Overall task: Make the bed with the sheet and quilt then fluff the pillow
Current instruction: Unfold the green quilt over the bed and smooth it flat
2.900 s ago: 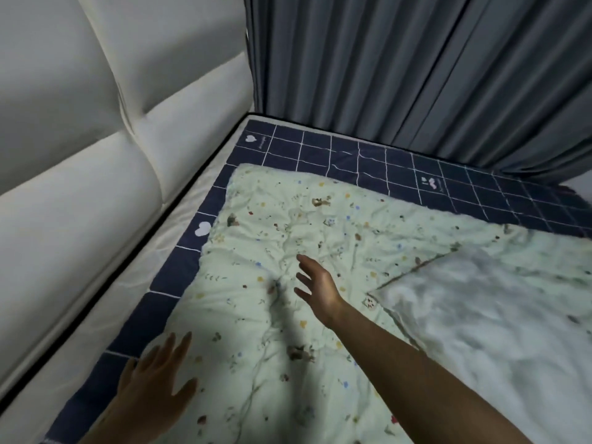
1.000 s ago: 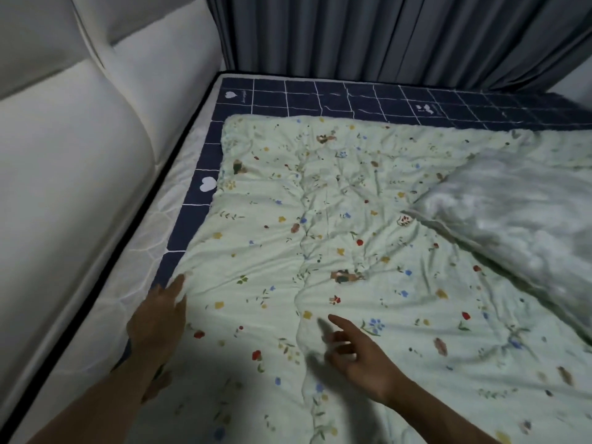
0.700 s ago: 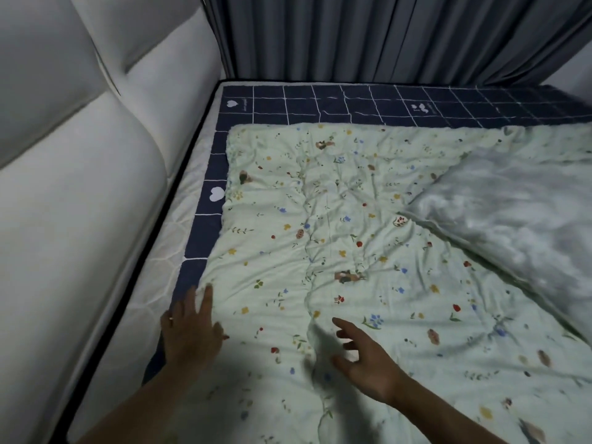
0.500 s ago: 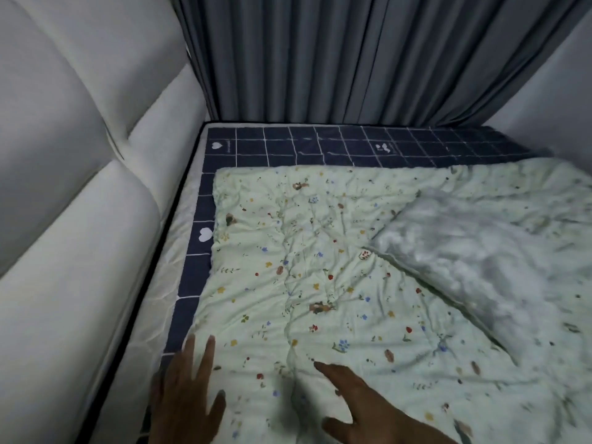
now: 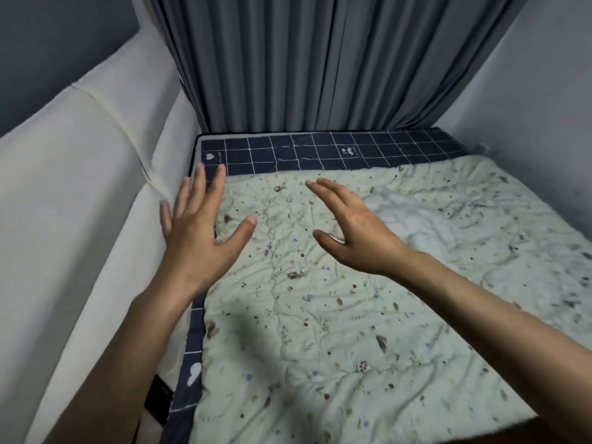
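Pale-green floral quilt lies spread over most of the bed, wrinkled, w/ a navy grid sheet showing as a border along its far edge at 12 o'clock and down the side at 9 o'clock. Both bare hands are raised above the quilt, holding nothing: left hand at approx 10 o'clock, palm down, fingers spread wide, over the quilt's edge beside the cream padded headboard; right hand at approx 12 o'clock, fingers apart and stretched fwd, thumb out to the side. Whether either hand touches the fabric can't be told. White fluffy patch sits at 2 o'clock on the quilt, just beyond the right hand; blurred, so whether it is a pillow or turned-back lining can't be told. Grey pleated curtain hangs behind the bed's far end; plain wall at 3 o'clock.
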